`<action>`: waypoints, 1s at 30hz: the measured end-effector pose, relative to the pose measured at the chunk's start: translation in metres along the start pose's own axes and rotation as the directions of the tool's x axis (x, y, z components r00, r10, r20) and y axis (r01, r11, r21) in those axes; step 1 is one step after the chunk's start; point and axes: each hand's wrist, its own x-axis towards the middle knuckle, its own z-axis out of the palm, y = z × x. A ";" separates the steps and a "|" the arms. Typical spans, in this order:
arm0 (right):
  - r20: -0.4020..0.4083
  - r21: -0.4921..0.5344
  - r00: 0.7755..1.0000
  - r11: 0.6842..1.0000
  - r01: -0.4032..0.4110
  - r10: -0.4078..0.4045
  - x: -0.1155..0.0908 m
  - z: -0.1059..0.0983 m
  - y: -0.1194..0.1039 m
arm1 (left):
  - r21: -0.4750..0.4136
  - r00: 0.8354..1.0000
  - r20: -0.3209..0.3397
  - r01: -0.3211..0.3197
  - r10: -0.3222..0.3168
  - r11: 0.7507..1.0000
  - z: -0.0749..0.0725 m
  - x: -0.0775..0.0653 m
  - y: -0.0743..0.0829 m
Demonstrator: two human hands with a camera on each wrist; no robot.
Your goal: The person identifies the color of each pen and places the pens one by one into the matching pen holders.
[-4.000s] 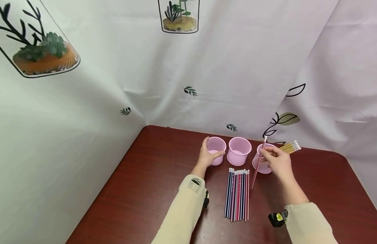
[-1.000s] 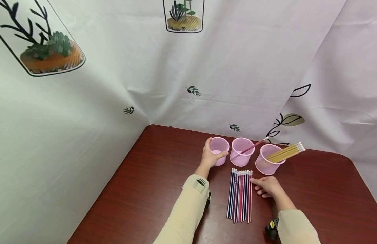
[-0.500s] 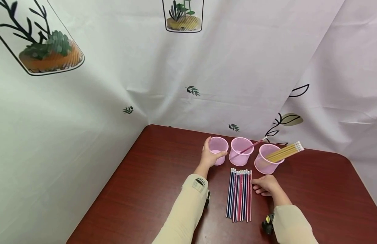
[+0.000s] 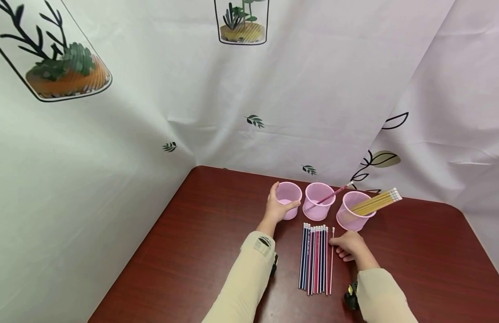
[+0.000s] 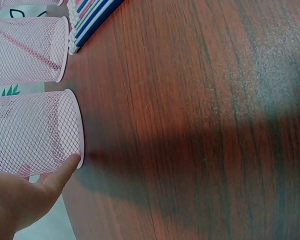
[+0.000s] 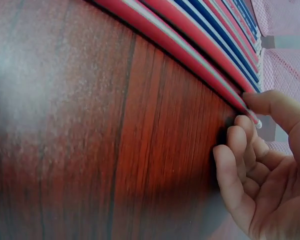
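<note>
My left hand (image 4: 275,208) grips the leftmost pink mesh pencil cup (image 4: 291,214), thumb on the near side and fingers round the far left. In the left wrist view the thumb presses at the rim of that cup (image 5: 35,132). Right of the row of pencils (image 4: 313,260), my right hand (image 4: 350,244) pinches a pink pencil (image 4: 331,273) near its white eraser end. The right wrist view has thumb and forefinger at the tip of this striped pencil (image 6: 180,50), the other fingers curled beside it. A narrow gap parts it from the row.
The middle pink mesh cup (image 4: 312,213) holds one pink pencil (image 4: 339,192) leaning right. In the right cup (image 4: 348,222) lean several yellow pencils (image 4: 374,204). Dark blue and pink pencils lie side by side on the brown table (image 4: 185,255). A white patterned curtain (image 4: 314,89) hangs behind.
A pink pencil from my right hand went into the middle cup. The right hand then came down to the row and drew its rightmost pencil slightly aside. My left hand stays on its cup.
</note>
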 end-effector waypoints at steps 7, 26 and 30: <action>-0.028 -0.013 1.000 1.000 -0.001 0.000 -0.004 0.001 -0.003 | -0.003 1.000 -0.001 0.007 -0.007 1.000 -0.001 -0.001 0.002; 0.040 0.263 0.999 0.964 0.025 -0.036 -0.012 -0.005 -0.001 | 0.043 1.000 -0.024 -0.005 0.006 0.999 0.005 0.006 -0.010; 0.053 0.273 0.996 0.961 0.051 -0.068 -0.017 -0.011 -0.008 | 0.019 1.000 -0.014 -0.005 0.006 1.000 0.000 0.000 0.000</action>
